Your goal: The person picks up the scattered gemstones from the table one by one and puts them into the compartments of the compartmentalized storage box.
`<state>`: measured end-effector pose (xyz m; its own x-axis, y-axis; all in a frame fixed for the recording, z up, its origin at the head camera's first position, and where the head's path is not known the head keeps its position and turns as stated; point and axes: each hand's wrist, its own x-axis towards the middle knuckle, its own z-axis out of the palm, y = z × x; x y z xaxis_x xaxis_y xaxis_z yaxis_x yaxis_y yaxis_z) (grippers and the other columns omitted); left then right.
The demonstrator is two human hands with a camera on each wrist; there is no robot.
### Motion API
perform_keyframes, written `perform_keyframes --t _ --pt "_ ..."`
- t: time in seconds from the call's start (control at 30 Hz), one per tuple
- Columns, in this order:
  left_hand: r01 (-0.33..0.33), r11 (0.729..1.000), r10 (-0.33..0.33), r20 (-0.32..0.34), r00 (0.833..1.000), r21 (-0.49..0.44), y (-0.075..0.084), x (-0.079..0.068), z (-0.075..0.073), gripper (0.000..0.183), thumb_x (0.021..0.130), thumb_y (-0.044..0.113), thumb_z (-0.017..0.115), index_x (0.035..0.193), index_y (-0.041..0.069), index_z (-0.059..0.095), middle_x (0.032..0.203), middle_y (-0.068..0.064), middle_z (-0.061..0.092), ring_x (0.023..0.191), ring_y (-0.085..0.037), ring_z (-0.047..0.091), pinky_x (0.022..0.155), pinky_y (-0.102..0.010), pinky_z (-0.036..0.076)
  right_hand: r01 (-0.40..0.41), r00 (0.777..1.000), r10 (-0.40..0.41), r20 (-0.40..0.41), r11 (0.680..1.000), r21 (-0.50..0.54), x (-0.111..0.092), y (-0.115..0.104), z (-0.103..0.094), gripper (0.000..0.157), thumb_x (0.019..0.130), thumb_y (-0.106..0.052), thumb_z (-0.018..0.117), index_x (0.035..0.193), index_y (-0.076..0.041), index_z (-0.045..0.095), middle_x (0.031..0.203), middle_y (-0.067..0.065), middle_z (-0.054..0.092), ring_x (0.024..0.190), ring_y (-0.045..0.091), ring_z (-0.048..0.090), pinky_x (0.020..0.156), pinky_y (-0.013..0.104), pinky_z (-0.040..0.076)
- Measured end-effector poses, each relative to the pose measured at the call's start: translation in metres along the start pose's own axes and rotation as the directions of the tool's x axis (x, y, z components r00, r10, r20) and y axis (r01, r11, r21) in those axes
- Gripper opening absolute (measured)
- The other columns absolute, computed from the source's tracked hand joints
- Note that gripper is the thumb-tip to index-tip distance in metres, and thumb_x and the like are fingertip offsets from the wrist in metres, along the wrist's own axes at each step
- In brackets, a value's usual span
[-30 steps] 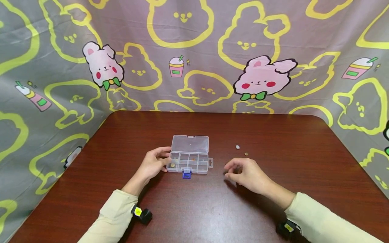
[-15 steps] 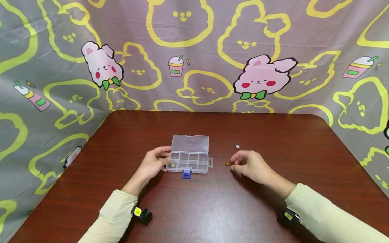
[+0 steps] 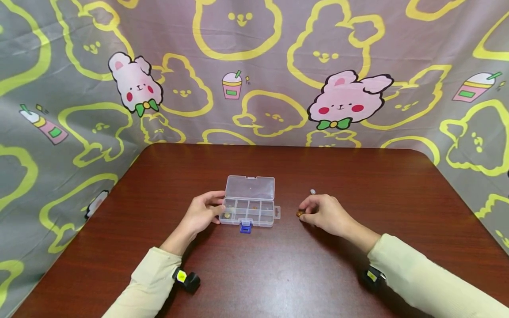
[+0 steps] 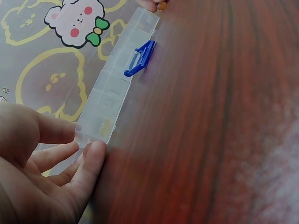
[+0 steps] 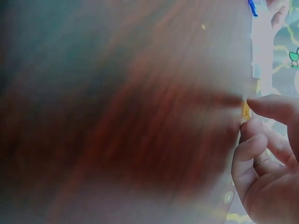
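Note:
A clear plastic compartment box (image 3: 262, 224) lies on the table with its lid (image 3: 250, 187) raised back and a blue latch (image 3: 245, 228) at the front. My left hand (image 3: 200, 214) grips the box's left end between thumb and fingers, as the left wrist view also shows. Right of the box, my right hand (image 3: 324, 216) pinches a small amber-coloured stone (image 5: 246, 109) between thumb and index finger, low over the table. Inside the box, a yellowish piece (image 3: 227, 215) sits in the front left compartment and a tiny orange one (image 3: 255, 208) in a back compartment.
A small whitish stone (image 3: 313, 191) lies on the brown table (image 3: 254, 274) just beyond my right hand. A hang tab (image 3: 277, 212) juts from the box's right end. The patterned cloth (image 3: 270, 66) hangs behind the table and at its sides.
The amber stone came into sight at my right fingertips half a second ago; thumb and index finger now pinch it. A small brownish stone is now hidden by that hand. My left hand stays put.

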<state>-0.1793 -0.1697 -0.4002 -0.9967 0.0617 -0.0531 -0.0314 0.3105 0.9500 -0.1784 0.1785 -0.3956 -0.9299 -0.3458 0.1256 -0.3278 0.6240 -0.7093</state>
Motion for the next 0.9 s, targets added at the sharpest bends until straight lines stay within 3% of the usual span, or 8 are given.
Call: perform_keyframes --t 0.47,0.9 --pt "0.01 1.0 -0.01 0.004 1.0 -0.009 0.0013 -0.001 0.0003 0.042 0.091 -0.008 0.063 0.132 -0.004 0.06 0.113 -0.025 0.065 0.074 -0.018 0.064 0.055 -0.029 0.056 0.013 1.0 -0.013 0.011 0.999 -0.05 0.0041 -0.003 0.0001 0.013 0.077 -0.006 0.081 0.088 -0.007 0.074 0.069 -0.005 0.063 0.059 0.011 0.053 0.054 0.026 0.043" --pt "-0.033 0.998 0.034 0.018 0.999 -0.044 -0.0007 -0.0011 -0.0012 0.042 0.09 -0.009 0.062 0.132 -0.01 0.058 0.113 -0.03 0.064 0.069 -0.014 0.063 0.052 -0.028 0.055 0.045 0.999 -0.044 0.024 0.998 -0.049 0.0042 -0.0018 0.0 0.01 0.078 -0.004 0.08 0.085 -0.009 0.075 0.07 -0.006 0.062 0.062 0.01 0.053 0.054 0.024 0.042"
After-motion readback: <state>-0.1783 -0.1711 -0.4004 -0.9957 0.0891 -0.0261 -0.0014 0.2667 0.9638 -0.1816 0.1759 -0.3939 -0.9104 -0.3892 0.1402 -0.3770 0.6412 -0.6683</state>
